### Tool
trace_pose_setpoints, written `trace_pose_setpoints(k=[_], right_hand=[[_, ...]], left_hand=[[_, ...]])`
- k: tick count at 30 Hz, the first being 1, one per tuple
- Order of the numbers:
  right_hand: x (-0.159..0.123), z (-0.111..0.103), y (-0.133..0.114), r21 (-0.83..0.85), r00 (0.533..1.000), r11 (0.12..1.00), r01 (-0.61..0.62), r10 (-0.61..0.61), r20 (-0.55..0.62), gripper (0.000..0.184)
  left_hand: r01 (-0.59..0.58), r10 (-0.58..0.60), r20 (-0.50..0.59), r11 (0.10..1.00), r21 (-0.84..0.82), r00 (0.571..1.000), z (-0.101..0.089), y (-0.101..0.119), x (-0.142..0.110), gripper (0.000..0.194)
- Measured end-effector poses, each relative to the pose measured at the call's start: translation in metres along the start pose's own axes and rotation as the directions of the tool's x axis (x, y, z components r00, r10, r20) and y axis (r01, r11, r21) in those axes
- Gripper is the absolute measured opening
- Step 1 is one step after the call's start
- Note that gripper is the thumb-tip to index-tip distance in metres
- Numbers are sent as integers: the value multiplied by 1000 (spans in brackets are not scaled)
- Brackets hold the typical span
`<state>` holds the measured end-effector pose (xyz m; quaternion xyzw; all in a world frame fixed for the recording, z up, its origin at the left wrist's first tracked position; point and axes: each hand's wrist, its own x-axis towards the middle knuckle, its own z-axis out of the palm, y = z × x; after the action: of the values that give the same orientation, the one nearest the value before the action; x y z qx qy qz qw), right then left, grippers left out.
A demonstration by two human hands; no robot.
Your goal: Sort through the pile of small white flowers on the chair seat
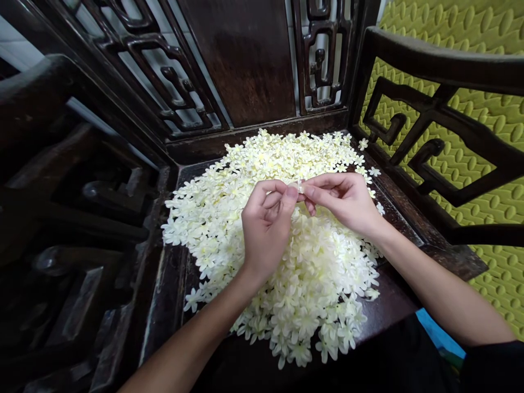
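Observation:
Above a large heap of loose pale-yellow and white flowers point(229, 207), my two hands meet at the fingertips. My left hand point(266, 226) is closed, thumb pressed against the forefinger. From the other side my right hand point(347, 199) pinches in the same way, its thumb and forefinger tips almost touching the left thumb. Between the fingertips shows a small white piece point(300, 186), too small to make out clearly; it looks like part of a flower. Blossoms lie directly under and around both hands, and the nearer part of the heap is slightly blurred.
The heap covers much of a dark wooden chair seat point(388, 292). A solid carved backrest point(245, 60) rises behind it. Openwork armrests flank it, one at left point(102, 234) and one at right point(446, 117). Several stray flowers point(374, 171) lie near the right edge. Yellow-green textured matting point(497, 278) lies beyond.

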<state>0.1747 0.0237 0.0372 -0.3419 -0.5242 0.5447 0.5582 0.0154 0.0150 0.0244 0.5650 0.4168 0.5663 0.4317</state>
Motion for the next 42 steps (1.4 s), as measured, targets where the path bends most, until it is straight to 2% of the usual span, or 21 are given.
trace_pose_setpoints(k=[3,9,16,22,27,31,38,42], right_hand=[[-1,0,2,10,1000,1000,14,-14,1,25],[-2,-1,2,-35,1000,999,20,-20,9,24],[-2,-1,2,-72,1000,997,22,-21,11,31],[-3,-1,3,-50,1000,999,17,-17,16,27],[-2,1,1,-69,1000,997,22,-22,-6,25],[-1,2,-2,-110,998,993,30,-37,-59,28],[-1,1,-1,-115,997,993,25,-33,-66,28],[-2,0,0,-115,998,992,42,-48,-50,26]], left_hand=[[-28,28,25,999,17,999,-1,0,-2,23],[-18,18,-10,1000,17,1000,0,-1,-1,21],[-36,36,-8,999,6,999,1,0,0,22],[-47,47,7,999,-17,999,1,-1,1,17],[34,-31,32,994,-101,999,3,-3,1,22],[35,-37,-14,991,-127,999,4,-6,2,26],[22,-23,-23,999,-40,999,1,-5,2,24],[6,-6,-9,998,-55,1000,1,-4,2,19]])
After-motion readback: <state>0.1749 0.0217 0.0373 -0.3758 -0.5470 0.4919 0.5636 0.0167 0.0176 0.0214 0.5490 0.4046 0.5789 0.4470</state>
